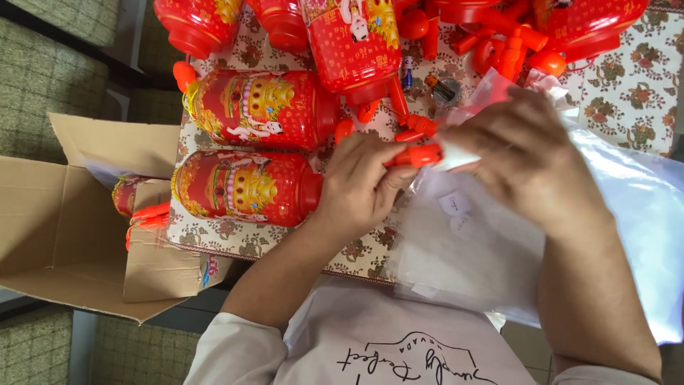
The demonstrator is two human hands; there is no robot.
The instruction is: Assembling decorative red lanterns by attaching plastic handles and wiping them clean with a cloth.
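Where the flowered table [641, 85] ends near the person, there is little free room, because red lanterns [256, 110] fill the top. The brown box [64, 235] on the left holds one more lantern [128, 194]. The left hand [360, 185] is closed around an orange handle [417, 155]. The right hand [527, 153], just beside it, pinches a clear bag [470, 249].

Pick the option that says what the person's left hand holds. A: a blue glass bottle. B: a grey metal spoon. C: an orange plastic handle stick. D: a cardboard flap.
C: the left hand has its fingers closed around an orange plastic handle stick, whose tip points into the clear plastic bag that the right hand is holding, beside the red plastic lantern on the flowered tablecloth.
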